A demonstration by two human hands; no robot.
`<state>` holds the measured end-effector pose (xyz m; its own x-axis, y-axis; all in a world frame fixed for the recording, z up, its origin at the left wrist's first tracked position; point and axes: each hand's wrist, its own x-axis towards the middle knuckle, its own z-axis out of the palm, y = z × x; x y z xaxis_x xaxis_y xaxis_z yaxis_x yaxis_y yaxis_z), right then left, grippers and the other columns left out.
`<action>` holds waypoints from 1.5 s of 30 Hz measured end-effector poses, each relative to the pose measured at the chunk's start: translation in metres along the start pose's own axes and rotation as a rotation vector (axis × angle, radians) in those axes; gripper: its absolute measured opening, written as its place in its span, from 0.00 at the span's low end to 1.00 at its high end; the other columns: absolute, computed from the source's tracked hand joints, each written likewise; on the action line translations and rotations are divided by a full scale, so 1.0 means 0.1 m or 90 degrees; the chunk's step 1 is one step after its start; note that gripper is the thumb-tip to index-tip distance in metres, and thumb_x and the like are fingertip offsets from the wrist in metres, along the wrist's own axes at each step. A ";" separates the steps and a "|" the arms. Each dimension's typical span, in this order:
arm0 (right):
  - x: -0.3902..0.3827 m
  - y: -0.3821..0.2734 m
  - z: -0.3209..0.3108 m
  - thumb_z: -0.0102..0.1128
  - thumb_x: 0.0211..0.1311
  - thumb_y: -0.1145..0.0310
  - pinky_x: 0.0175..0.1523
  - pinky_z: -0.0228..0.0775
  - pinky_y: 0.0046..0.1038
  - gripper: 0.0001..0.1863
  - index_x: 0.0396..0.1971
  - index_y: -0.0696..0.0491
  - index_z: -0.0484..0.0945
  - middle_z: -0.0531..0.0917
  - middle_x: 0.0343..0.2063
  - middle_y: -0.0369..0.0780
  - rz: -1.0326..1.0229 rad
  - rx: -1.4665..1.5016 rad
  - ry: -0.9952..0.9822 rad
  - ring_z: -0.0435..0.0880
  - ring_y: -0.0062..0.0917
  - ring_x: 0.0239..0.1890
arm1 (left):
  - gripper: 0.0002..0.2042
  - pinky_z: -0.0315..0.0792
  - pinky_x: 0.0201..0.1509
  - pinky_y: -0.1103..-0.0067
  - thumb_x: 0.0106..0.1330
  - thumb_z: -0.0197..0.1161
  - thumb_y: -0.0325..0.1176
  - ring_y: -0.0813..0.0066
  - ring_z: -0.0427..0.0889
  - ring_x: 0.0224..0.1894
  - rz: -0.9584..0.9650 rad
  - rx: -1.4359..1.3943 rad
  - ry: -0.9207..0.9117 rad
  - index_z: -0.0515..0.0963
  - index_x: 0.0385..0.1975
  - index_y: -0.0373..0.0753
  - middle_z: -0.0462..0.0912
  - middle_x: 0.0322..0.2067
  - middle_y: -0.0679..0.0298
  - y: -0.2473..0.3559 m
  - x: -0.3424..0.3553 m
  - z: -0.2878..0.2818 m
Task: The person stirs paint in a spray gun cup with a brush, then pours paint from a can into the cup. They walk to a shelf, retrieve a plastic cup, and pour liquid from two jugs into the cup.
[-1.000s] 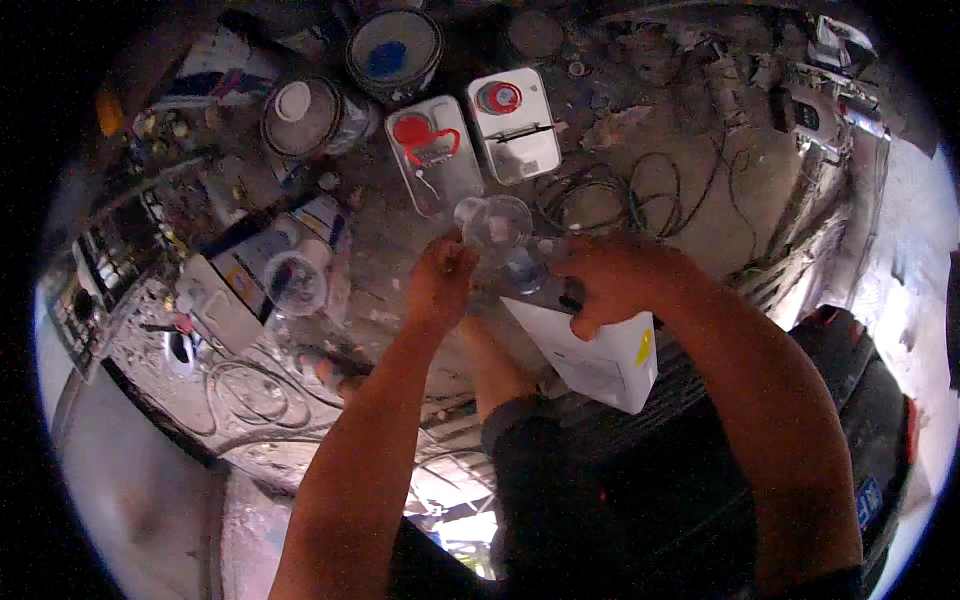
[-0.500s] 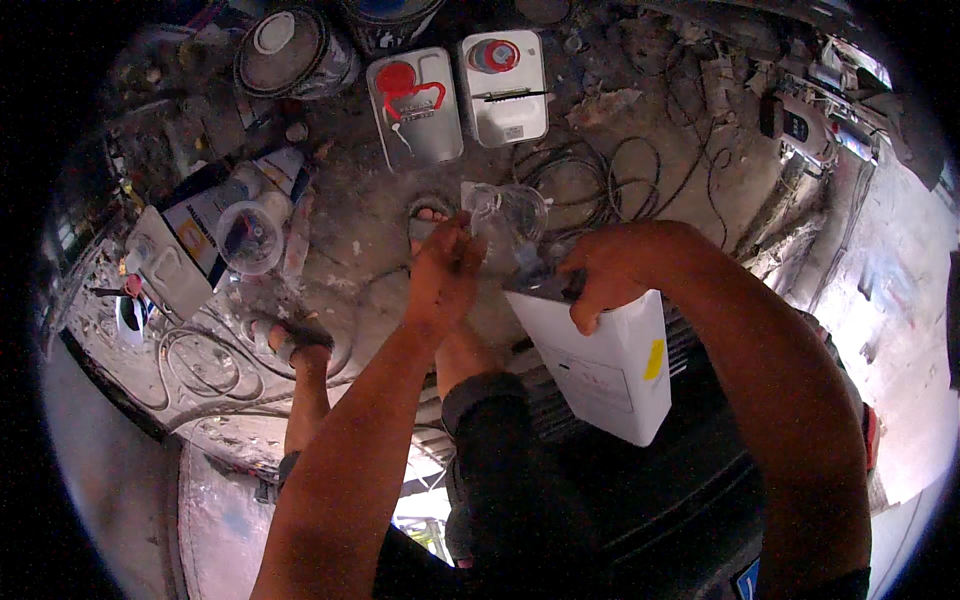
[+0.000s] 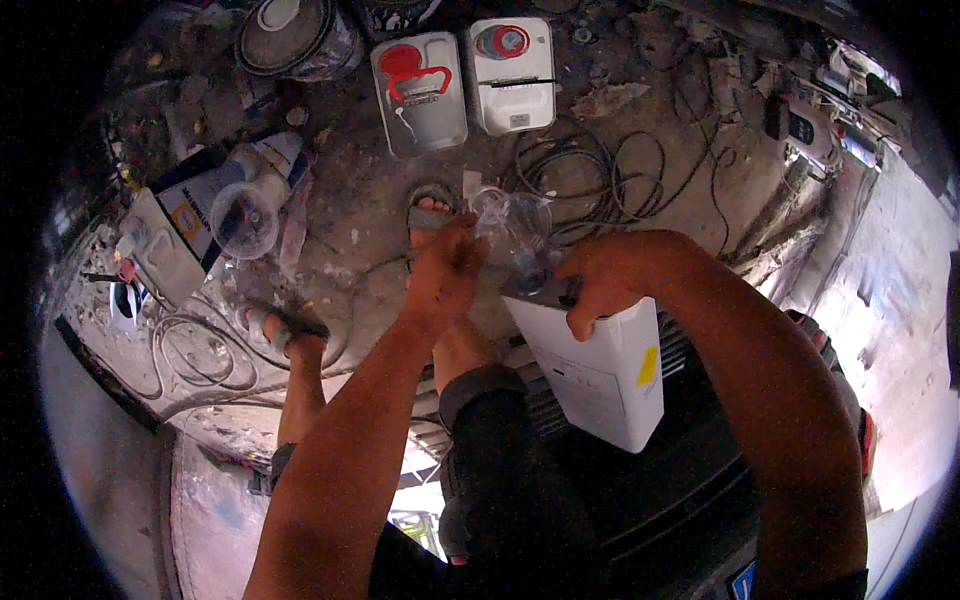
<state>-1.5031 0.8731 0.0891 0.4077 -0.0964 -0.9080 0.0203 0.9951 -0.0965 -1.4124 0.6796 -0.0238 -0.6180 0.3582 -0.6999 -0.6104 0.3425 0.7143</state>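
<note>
My left hand (image 3: 449, 262) is closed at the edge of a clear plastic cup (image 3: 524, 222), with its fingertips at the rim. My right hand (image 3: 610, 272) grips the top of a white rectangular can (image 3: 598, 375) with a yellow label on its side. The can is tilted, its top end toward the cup and its base toward me. That top end lies close to the cup; whether they touch, or whether liquid runs between them, I cannot tell. My right fingers partly hide the can's handle and opening.
Two rectangular cans, one with a red handle (image 3: 419, 95) and another with a red cap (image 3: 512, 75), stand ahead. A dark hose (image 3: 590, 185) lies coiled beyond the cup. At left are a clear tub (image 3: 244, 221), a pale jug (image 3: 165, 250) and a paint bucket (image 3: 290, 40).
The clear cup is tipped slightly differently, and the can's base has shifted a little toward me. Both hands keep their grip; the whole view has moved slightly.
</note>
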 end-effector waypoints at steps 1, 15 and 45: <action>0.00 0.00 0.01 0.66 0.32 0.51 0.48 0.74 0.36 0.43 0.57 0.51 0.72 0.79 0.50 0.47 0.000 0.009 -0.008 0.80 0.39 0.48 | 0.19 0.72 0.41 0.74 0.62 0.61 0.32 0.68 0.80 0.33 -0.008 0.043 -0.002 0.72 0.52 0.38 0.81 0.30 0.57 0.03 -0.01 -0.01; 0.09 0.12 0.21 0.65 0.33 0.50 0.53 0.71 0.35 0.46 0.58 0.57 0.70 0.76 0.52 0.50 -0.050 0.043 0.020 0.77 0.40 0.52 | 0.10 0.72 0.38 0.78 0.62 0.63 0.30 0.74 0.77 0.32 0.045 0.008 -0.002 0.75 0.39 0.34 0.80 0.43 0.55 -0.32 -0.04 0.11; 0.14 0.18 0.37 0.68 0.32 0.52 0.57 0.68 0.34 0.48 0.60 0.57 0.68 0.71 0.56 0.49 -0.076 0.093 0.131 0.73 0.42 0.56 | 0.21 0.72 0.44 0.76 0.63 0.58 0.31 0.69 0.80 0.34 -0.007 0.012 -0.027 0.70 0.57 0.39 0.81 0.32 0.58 -0.13 -0.03 -0.07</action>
<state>-1.4632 0.8909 0.0894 0.2002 -0.2000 -0.9591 0.1945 0.9676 -0.1611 -1.4065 0.6681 -0.0310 -0.5895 0.3912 -0.7067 -0.6072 0.3625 0.7071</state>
